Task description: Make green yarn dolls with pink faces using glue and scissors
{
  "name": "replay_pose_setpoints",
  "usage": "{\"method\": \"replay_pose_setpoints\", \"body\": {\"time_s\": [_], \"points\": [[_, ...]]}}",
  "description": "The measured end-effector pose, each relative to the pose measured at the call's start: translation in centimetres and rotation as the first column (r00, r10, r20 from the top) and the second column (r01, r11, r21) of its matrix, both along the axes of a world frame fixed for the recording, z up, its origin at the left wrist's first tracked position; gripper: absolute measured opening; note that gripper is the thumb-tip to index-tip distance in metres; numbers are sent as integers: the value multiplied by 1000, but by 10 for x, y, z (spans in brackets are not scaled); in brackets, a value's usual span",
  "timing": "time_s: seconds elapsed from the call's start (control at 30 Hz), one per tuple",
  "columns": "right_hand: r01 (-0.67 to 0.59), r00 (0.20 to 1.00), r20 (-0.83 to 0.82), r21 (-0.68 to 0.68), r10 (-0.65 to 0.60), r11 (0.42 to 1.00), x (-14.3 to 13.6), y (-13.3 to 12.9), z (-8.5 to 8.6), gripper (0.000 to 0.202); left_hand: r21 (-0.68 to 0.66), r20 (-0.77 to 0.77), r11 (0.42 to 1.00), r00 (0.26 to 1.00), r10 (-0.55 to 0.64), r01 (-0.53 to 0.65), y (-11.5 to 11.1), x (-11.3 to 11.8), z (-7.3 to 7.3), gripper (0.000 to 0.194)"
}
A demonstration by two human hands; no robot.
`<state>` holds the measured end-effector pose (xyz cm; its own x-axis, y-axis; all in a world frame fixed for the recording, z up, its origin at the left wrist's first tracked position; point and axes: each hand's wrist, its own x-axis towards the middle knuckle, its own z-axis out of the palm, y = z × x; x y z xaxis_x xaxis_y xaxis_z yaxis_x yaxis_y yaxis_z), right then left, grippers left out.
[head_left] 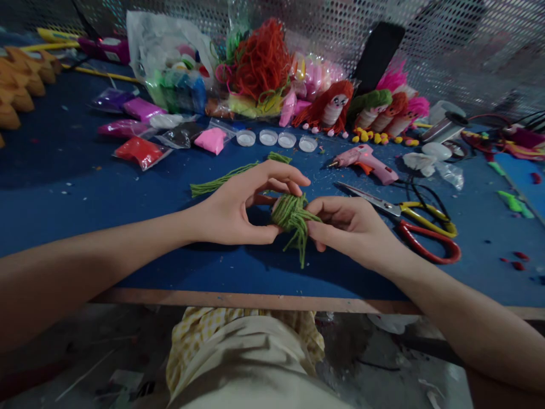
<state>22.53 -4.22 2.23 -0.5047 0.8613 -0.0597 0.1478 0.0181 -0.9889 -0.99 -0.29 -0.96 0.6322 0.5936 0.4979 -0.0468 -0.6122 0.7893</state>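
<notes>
- left hand (pixel 236 205) is curled in a loose C, thumb and fingers around the green yarn (pixel 292 213)
- right hand (pixel 355 227) is pinching the yarn's loose ends, so the yarn's right between the 2 hands
- scissors (pixel 397 210) lie just right of the right hand, glue gun (pixel 370 163) a bit beyond it
- past the left hand: 4 caps (pixel 268 137), plus green strands (pixel 221 180) closer in

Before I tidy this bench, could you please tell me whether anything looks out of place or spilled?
Slightly: small red scraps lie loose on the blue tabletop at the right, apart from the red packet, so they look stray. No clear damage shows.
</notes>
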Motion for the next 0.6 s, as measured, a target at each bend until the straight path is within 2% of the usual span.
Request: {"method": "replay_pose_setpoints", "body": {"time_s": [0.17, 0.3, 0.5, 0.6], "points": [[-24, 994, 112, 136, 9, 990, 2, -1, 3, 17, -8, 14, 999, 999, -40, 40, 1, 0, -2, 71], [-48, 982, 190, 225, 5, 973, 4, -1, 4, 26, -107, 65, 993, 997, -42, 49, 3, 1, -1, 68], [-46, 955, 293, 318, -52, 947, 6, 1, 4, 35, -217, 142, 976, 989, 47, -15, 18, -3, -6, 70], [-99, 926, 371, 423, -73, 901, 7, 3, 3, 40, -230, 178, 972, 981, 84, -41, 26, -5, -10, 73]]}}
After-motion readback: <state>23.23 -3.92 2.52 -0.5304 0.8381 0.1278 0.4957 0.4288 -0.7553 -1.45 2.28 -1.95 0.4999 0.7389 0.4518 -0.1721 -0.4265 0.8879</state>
